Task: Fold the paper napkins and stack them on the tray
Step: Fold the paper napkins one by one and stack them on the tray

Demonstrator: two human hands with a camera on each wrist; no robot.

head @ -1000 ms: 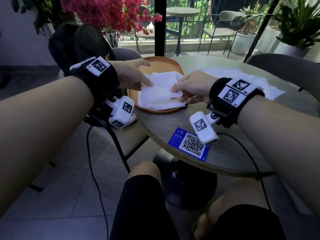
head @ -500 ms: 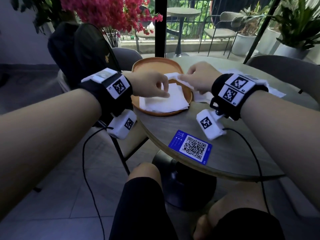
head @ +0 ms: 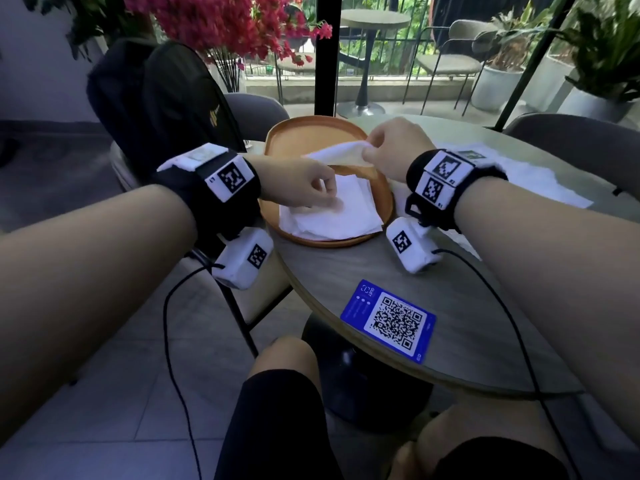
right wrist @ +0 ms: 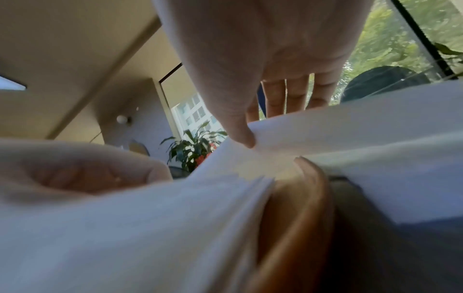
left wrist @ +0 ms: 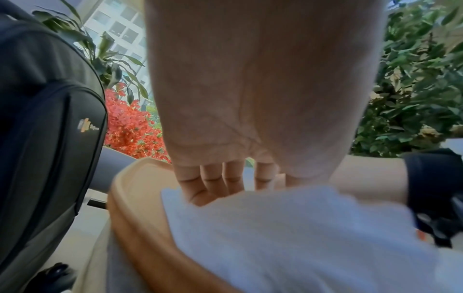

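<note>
A round orange tray (head: 294,140) sits at the table's near-left edge with a stack of folded white napkins (head: 346,220) on it. My left hand (head: 308,192) rests on the stack's left part, fingers pointing down onto the paper (left wrist: 220,188). My right hand (head: 377,154) pinches one white napkin (head: 336,155) between thumb and fingers and holds it raised over the tray's far-right side; the same napkin (right wrist: 350,134) shows under the thumb (right wrist: 244,136) in the right wrist view. More unfolded napkins (head: 540,181) lie on the table behind my right wrist.
A blue QR-code card (head: 389,320) lies near the round grey table's (head: 346,271) front edge. A chair with a black backpack (head: 156,109) stands close to the left of the tray. Grey chair backs stand at the far right. Cables hang from both wrists.
Both hands set a folded napkin down on the stack. My left hand then stayed on the stack, while my right hand moved back and right and lifted another napkin.
</note>
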